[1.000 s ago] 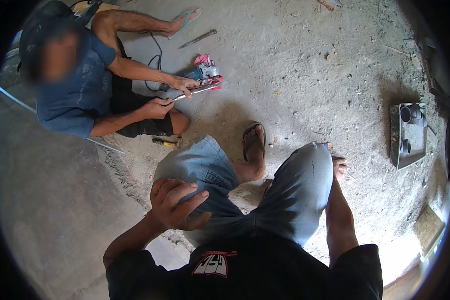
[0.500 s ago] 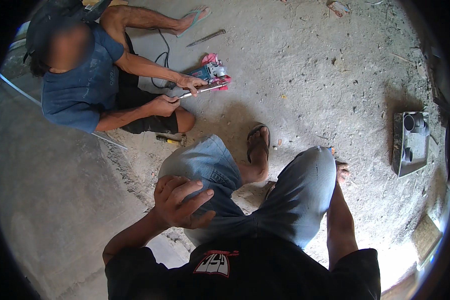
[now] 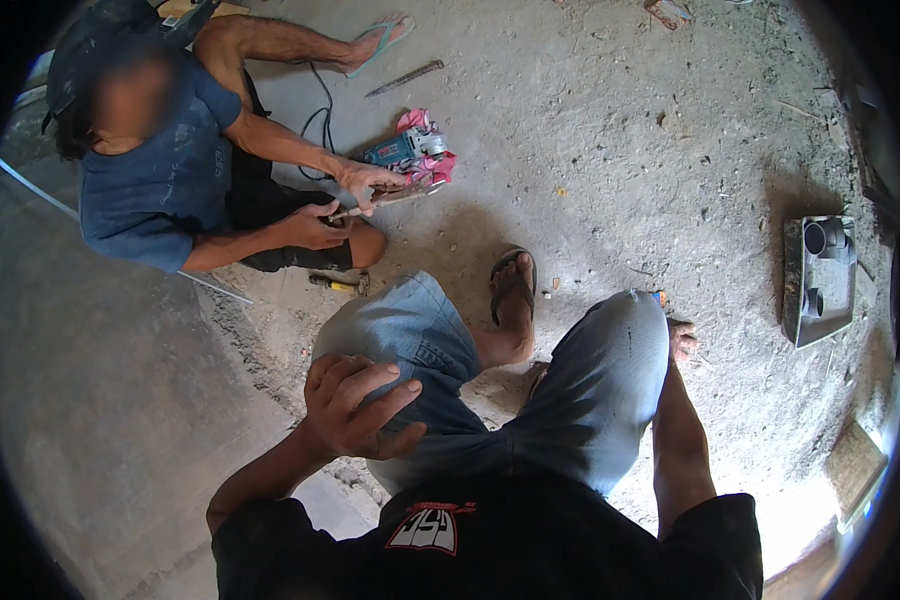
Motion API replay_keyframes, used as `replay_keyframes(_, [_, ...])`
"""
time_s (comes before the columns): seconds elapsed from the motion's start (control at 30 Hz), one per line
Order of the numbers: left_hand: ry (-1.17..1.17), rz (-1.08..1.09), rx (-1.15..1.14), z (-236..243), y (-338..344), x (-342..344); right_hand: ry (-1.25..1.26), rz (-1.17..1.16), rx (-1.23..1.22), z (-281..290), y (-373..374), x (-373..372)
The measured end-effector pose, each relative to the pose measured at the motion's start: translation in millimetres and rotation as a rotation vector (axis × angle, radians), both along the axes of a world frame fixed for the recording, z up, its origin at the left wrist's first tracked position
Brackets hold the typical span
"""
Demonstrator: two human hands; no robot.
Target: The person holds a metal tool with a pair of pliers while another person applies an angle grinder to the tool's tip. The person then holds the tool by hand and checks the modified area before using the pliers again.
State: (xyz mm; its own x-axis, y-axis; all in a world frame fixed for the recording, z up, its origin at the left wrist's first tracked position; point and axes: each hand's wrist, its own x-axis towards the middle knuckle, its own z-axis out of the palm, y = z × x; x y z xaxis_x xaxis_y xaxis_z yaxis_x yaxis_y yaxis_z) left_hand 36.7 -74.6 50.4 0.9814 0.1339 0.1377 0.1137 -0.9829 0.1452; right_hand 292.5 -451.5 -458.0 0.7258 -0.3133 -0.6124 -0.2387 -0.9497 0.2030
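My left hand [image 3: 362, 405] is raised over my left thigh, its fingers apart and loosely bent, with nothing in it. Down beside my right knee, my right hand [image 3: 682, 342] is partly hidden by the jeans; its fingers look curled, and what they may hold cannot be made out. A small orange and blue thing [image 3: 660, 298] shows at the knee's edge, close to that hand. At the upper left a co-worker in a blue shirt [image 3: 160, 190] holds a long thin metal piece [image 3: 405, 194] in both hands, beside a teal angle grinder [image 3: 395, 150] lying on a pink cloth [image 3: 440, 170].
A yellow-handled hammer [image 3: 340, 284] lies near the co-worker's knee. Farther off is a pointed metal bar [image 3: 405, 78]. A black cord [image 3: 325, 110] curls behind the grinder. On the right stands a grey tray [image 3: 838, 300] with dark pipe fittings [image 3: 816, 238]. Rubble covers the rough floor.
The co-worker's hands have shifted along the metal piece and its angle has changed. My view has moved slightly. My own hands keep about the same pose.
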Motion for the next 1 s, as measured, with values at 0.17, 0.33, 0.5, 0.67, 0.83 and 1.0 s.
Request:
replay_keyframes(0.17, [-0.002,-0.004,-0.006,-0.3,0.8,-0.3,0.020,0.021,-0.063,-11.4,-6.0,2.6])
replay_keyframes(0.33, [0.010,-0.013,0.001,-1.0,1.5,-2.2,0.006,-0.069,-0.064,-2.7,0.1,4.4])
replay_keyframes(0.5, [0.016,-0.014,0.010,-0.5,0.8,-5.8,0.106,0.015,-0.025,14.4,9.5,6.4])
replay_keyframes(0.67, [0.019,-0.015,0.008,-0.1,1.6,-5.1,0.135,0.063,-0.038,16.7,10.6,5.7])
replay_keyframes(0.83, [0.023,-0.019,0.005,0.6,3.6,-4.9,0.214,0.311,-0.134,8.9,6.6,6.7])
replay_keyframes(1.0, [0.018,-0.016,0.017,0.7,3.8,-6.5,0.084,0.055,-0.029,11.0,8.2,4.1])
